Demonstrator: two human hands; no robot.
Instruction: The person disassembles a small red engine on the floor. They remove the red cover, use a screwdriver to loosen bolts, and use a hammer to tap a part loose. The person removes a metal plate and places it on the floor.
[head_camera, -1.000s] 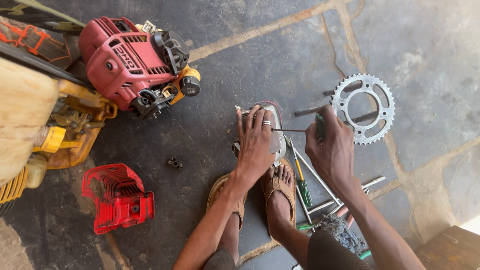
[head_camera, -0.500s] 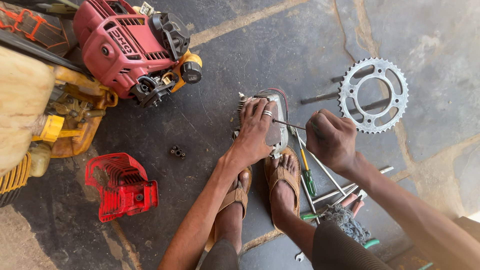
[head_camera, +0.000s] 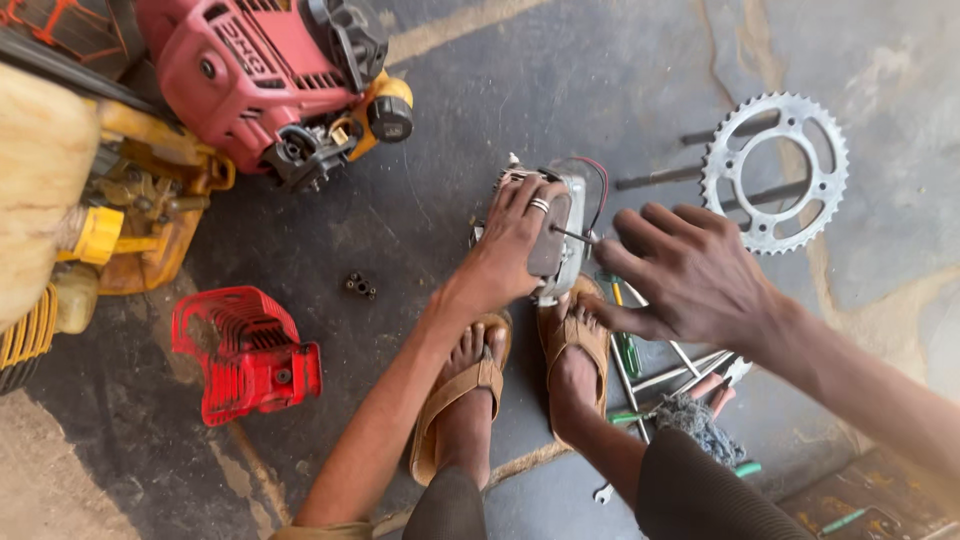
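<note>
Head view: left hand (head_camera: 515, 245) pressed flat on the small engine part (head_camera: 560, 235) at frame centre, pinning it to the floor just above the sandalled feet (head_camera: 520, 375). Right hand (head_camera: 690, 275) clenched around a screwdriver (head_camera: 572, 236), tip at the part. Part looks only partly stripped; red cover (head_camera: 245, 352) already off, lower left. Sprocket (head_camera: 775, 170) upper right, loose tools (head_camera: 680, 375) under the right wrist. Open floor between cover and feet.

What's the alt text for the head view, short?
Seen from above, a person's left hand presses on a small grey engine part on the stone floor, while the right hand works a thin tool against it. A red engine, a red plastic cover and a metal sprocket lie around.
</note>
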